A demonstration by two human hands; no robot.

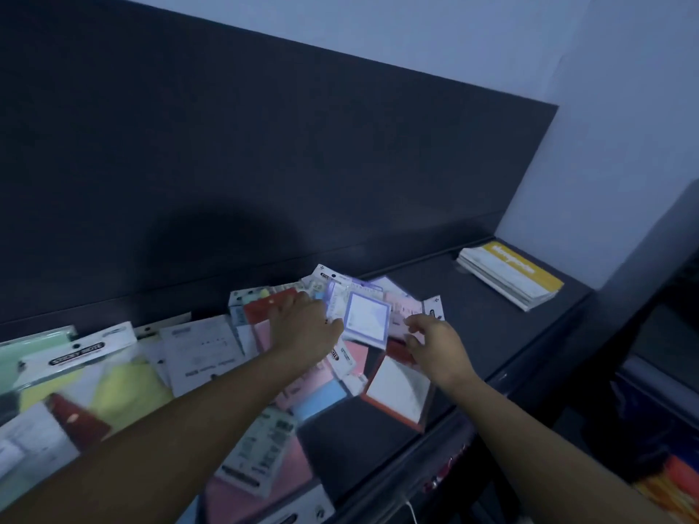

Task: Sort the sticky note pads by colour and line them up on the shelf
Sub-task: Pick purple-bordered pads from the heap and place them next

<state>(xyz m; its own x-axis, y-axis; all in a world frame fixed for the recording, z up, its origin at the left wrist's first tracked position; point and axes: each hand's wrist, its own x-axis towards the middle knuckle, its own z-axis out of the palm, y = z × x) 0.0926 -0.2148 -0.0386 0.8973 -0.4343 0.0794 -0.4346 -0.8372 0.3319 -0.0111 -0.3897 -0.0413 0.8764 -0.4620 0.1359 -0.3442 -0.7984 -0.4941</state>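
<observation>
From the head view, the left hand (306, 327) pinches the edge of a square, purple-bordered sticky note pad (366, 320) in glossy plastic wrap, holding it just above a loose heap of flat packaged pads (314, 376) on the dark matte shelf (491, 334). The right hand (435, 346) hovers just right of that pad, fingers half curled and holding nothing. Further left of the left hand lie green and yellow packs (75, 372), and well to the right of the right hand sits a neat stack of yellow-and-white booklets (510, 274).

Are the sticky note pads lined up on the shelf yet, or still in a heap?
Still heaped: sticky note pads overlap at mixed angles on the shelf.
</observation>
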